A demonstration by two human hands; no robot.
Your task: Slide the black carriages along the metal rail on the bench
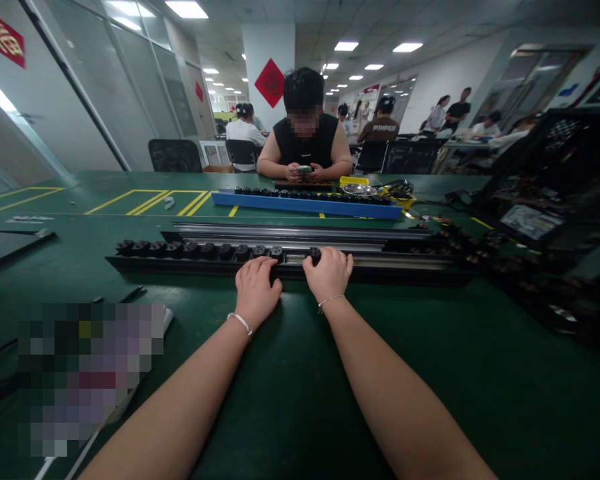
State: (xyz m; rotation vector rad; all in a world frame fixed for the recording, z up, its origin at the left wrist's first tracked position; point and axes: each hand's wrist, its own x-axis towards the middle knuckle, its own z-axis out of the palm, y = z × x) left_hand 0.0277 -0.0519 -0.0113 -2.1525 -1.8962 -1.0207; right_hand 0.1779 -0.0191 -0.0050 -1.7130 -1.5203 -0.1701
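A long black rail with a metal-lined channel lies crosswise on the table in front of me. Several round black socket modules sit in a row along its left part. My left hand grips the rail's near edge beside the last module of that row, fingers on top and thumb in front. To the right, past a short stretch of bare channel, my right hand pinches a single black socket module at the channel. My fingers partly hide that module, so I cannot tell whether it is seated.
Behind lies another dark rail, then a blue rail with black modules. Loose black parts are heaped at the right, near an open black case. A blurred-out flat object lies front left. A person sits opposite, holding a phone.
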